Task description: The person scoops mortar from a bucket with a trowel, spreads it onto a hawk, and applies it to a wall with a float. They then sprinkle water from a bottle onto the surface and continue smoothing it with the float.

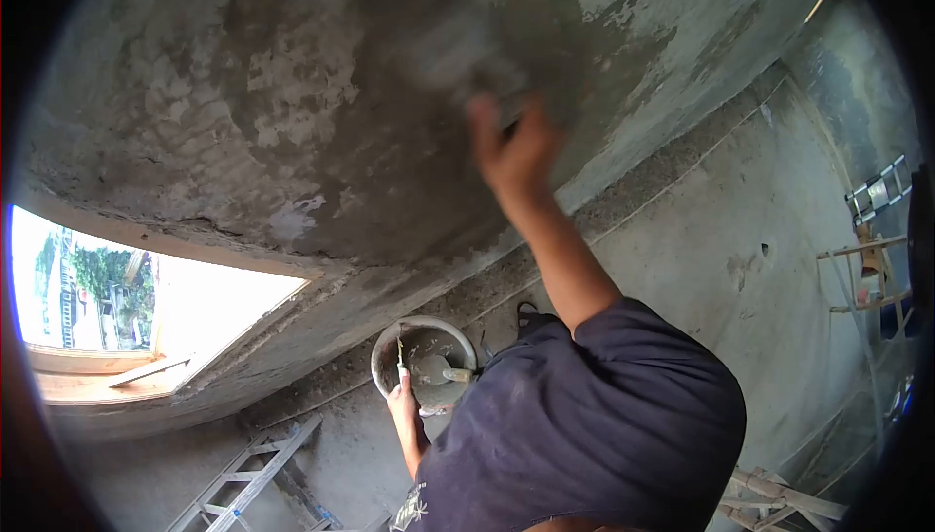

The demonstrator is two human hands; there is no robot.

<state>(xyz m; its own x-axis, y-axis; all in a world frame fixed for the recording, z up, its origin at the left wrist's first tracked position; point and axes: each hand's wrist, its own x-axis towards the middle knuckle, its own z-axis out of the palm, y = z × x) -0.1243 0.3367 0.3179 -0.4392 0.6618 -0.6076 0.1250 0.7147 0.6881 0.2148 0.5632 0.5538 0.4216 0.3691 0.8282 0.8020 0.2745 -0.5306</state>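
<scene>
My right hand [516, 147] is raised against the wall [292, 84], its fingers bent round a tool blurred by motion. The tool's blade [448, 50] shows only as a pale smear over dark, damp plaster. Lower down, my left hand [403, 403] is closed on the handle of a thin tool [400, 362], seen edge-on and pointing up. Behind that hand is a round bucket [378, 362] holding grey material, with a handled tool [456, 374] lying in it.
A window opening [224, 303] is at the left. An aluminium ladder [243, 481] stands at the lower left. Wooden trestles [779, 503] are at the lower right, with another stand [862, 250] and a metal ladder [879, 191] at the far right.
</scene>
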